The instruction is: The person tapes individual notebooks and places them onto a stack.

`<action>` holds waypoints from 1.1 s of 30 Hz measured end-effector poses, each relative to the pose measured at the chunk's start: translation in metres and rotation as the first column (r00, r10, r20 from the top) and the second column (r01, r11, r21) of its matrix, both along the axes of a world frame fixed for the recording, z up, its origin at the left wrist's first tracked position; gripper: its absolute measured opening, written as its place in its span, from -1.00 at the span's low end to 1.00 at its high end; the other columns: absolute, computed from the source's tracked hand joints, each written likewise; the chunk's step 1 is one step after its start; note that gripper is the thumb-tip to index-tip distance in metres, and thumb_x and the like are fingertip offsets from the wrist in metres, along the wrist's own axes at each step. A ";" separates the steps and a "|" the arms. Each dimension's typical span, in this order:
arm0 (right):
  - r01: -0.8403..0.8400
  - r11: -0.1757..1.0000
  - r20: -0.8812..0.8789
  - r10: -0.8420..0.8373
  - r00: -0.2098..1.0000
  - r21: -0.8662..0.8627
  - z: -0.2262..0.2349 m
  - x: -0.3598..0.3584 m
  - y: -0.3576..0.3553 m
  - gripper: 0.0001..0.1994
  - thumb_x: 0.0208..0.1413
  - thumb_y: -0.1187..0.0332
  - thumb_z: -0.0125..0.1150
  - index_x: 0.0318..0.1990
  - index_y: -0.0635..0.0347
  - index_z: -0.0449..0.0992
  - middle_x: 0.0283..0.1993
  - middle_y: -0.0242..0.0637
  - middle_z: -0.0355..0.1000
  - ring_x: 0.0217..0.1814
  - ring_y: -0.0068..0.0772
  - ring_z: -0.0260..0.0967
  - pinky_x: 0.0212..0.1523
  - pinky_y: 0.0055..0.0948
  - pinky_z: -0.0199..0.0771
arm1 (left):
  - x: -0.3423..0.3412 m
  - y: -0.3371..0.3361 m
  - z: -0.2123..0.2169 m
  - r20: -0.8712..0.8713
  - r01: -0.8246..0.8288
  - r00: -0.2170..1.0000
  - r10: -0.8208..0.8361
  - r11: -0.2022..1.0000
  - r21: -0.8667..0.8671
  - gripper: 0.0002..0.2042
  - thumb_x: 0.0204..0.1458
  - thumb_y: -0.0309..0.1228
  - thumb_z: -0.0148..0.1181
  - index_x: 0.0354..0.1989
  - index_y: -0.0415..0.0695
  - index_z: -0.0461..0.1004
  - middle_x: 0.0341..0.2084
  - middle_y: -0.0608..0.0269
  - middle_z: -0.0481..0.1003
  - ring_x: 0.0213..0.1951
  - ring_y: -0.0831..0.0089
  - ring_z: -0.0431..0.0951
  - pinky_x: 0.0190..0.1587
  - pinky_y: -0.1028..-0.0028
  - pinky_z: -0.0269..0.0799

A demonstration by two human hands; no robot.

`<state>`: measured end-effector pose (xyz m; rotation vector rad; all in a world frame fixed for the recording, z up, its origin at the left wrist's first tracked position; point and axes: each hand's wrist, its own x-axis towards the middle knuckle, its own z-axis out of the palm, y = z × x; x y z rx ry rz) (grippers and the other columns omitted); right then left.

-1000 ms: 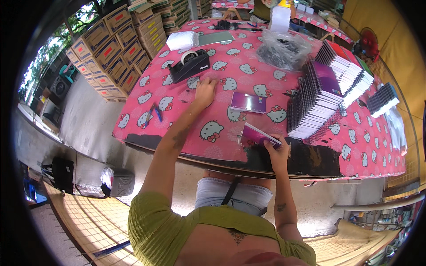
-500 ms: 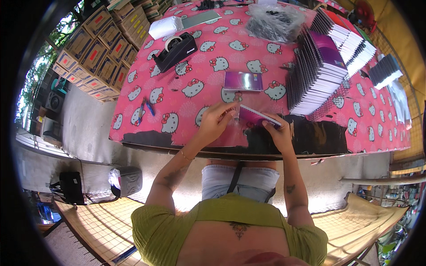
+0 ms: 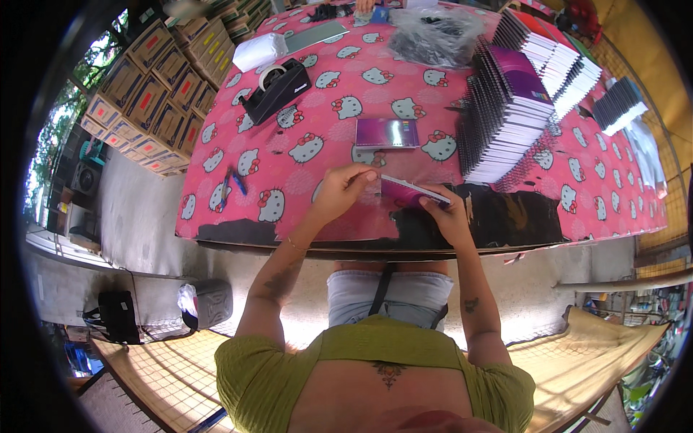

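A thin purple notebook (image 3: 404, 193) is tilted up over the near edge of the table, its pale spine side uppermost. My right hand (image 3: 447, 215) grips it by its right end. Just off its left end is my left hand (image 3: 345, 189), with thumb and fingertips pressed together; anything between them is too small to make out. Beyond them a second purple notebook (image 3: 387, 133) lies flat. To the right rises a tall stack of spiral-bound notebooks (image 3: 505, 119) with a purple cover on top.
A black tape dispenser (image 3: 278, 90) and blue-handled pliers (image 3: 234, 184) are on the left of the pink patterned tablecloth (image 3: 303, 206). At the back sit a clear plastic bag (image 3: 437, 40) and another person's hand (image 3: 365, 6). More notebooks (image 3: 552, 58) stand far right; cartons (image 3: 144, 94) are piled left.
My left hand has drawn slightly back to the left from the notebook's end. The notebook in my right hand shifts slightly left. Another person's hand has appeared at the far edge.
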<state>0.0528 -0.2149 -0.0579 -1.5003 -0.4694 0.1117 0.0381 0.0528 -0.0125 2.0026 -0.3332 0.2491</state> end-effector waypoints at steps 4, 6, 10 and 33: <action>-0.001 1.000 0.004 0.001 1.000 -0.012 0.005 -0.002 0.002 -0.75 0.22 0.47 0.24 0.03 0.33 0.54 -0.08 -0.32 0.54 0.00 -0.55 0.42 0.09 -0.52 0.37 | 0.002 0.003 0.001 -0.029 0.019 0.999 -0.017 0.998 0.067 -0.80 0.25 -0.39 0.18 -0.14 -0.29 0.58 -0.44 0.28 0.61 -0.39 0.65 0.52 -0.33 0.58 0.43; 0.000 1.000 -0.001 0.000 1.000 -0.016 0.003 -0.002 0.001 -0.76 0.22 0.47 0.24 0.02 0.33 0.54 -0.07 -0.31 0.55 0.01 -0.54 0.42 0.10 -0.51 0.37 | 0.003 0.000 0.000 -0.055 -0.008 0.998 0.011 0.998 0.062 -0.81 0.25 -0.40 0.17 -0.15 -0.29 0.58 -0.46 0.28 0.59 -0.40 0.64 0.52 -0.34 0.57 0.42; 0.044 0.999 0.024 -0.044 0.999 -0.003 0.001 -0.004 -0.001 -0.77 0.20 0.48 0.27 0.00 0.30 0.57 -0.13 -0.34 0.55 -0.08 -0.59 0.40 -0.01 -0.54 0.38 | 0.011 -0.005 0.000 -0.038 -0.004 0.999 0.008 0.994 0.109 -0.83 0.24 -0.41 0.16 -0.20 -0.29 0.57 -0.52 0.24 0.53 -0.47 0.56 0.49 -0.39 0.51 0.39; 0.048 0.998 0.047 -0.049 0.998 0.034 0.007 -0.007 0.000 -0.75 0.17 0.55 0.24 0.01 0.28 0.57 -0.11 -0.29 0.57 -0.05 -0.53 0.46 0.00 -0.49 0.45 | 0.016 0.000 -0.016 -0.002 -0.018 1.000 0.018 1.000 0.023 -0.79 0.28 -0.37 0.12 -0.26 -0.29 0.54 -0.52 0.31 0.43 -0.46 0.63 0.33 -0.40 0.53 0.25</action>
